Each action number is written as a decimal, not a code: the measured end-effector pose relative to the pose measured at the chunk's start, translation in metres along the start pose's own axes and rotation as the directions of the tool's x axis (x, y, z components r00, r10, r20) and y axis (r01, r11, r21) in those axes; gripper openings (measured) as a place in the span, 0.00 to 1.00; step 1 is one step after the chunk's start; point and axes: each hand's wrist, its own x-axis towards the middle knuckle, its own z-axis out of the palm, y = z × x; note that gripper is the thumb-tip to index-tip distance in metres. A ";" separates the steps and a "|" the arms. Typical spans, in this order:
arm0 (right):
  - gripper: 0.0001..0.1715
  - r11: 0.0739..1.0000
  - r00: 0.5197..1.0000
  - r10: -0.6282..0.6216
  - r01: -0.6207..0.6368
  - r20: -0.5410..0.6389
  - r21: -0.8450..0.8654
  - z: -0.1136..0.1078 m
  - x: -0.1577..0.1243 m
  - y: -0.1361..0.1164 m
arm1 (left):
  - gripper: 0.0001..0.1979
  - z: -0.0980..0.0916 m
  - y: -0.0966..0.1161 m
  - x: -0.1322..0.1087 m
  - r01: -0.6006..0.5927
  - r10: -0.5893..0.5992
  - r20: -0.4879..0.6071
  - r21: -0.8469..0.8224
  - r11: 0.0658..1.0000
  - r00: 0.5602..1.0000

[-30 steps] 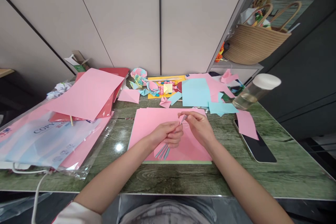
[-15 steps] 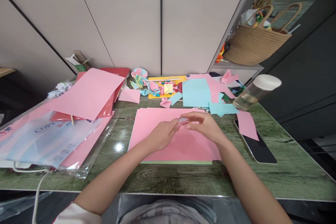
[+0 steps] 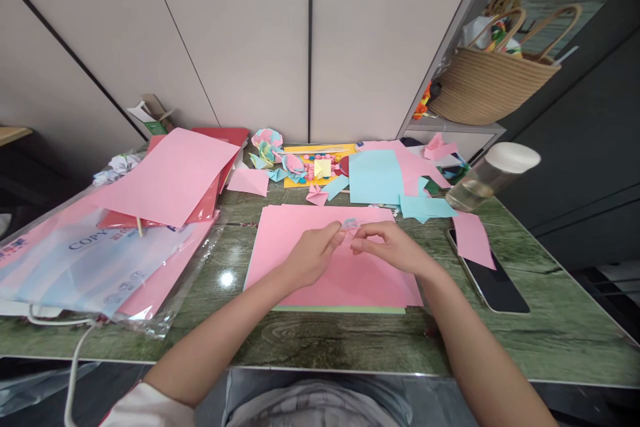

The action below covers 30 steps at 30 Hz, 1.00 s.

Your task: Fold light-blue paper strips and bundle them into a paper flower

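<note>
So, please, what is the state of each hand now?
Left hand: closed, holding a small pale-blue paper piece.
Right hand: half-curled beside it; whether it grips cannot be told.

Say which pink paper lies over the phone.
The rightmost pink sheet: it alone partly covers the phone. The pink stack beneath the left hand and right hand lies clear of the phone.

We face pale grey panels [image 3: 240,33] split by dark seams [image 3: 311,47]. To our right, an open shelf [image 3: 425,125] stands beside dark panelling [image 3: 585,153]. Before us stretches a table [image 3: 575,320] with a glossy green, wood-grained top, where a bright spot of light [image 3: 227,278] reflects.
</note>
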 end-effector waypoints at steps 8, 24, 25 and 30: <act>0.14 0.739 0.976 0.068 0.089 -0.205 0.668 -0.007 0.000 0.006 | 0.14 0.006 -0.002 0.001 -0.067 -0.096 -0.353 -0.424 0.903 0.931; 0.25 0.699 0.984 0.085 -0.171 0.158 0.694 0.003 -0.007 -0.012 | 0.08 -0.010 -0.025 0.009 -0.213 0.192 0.098 0.569 0.794 0.976; 0.25 0.748 0.988 0.062 -0.139 0.140 0.649 0.006 -0.007 -0.012 | 0.09 -0.007 -0.024 0.009 -0.192 0.168 0.095 0.583 0.789 0.981; 0.18 0.965 1.000 -0.005 0.003 0.005 0.263 0.024 -0.005 -0.015 | 0.08 -0.003 -0.022 0.005 0.005 -0.037 0.044 0.576 0.818 0.998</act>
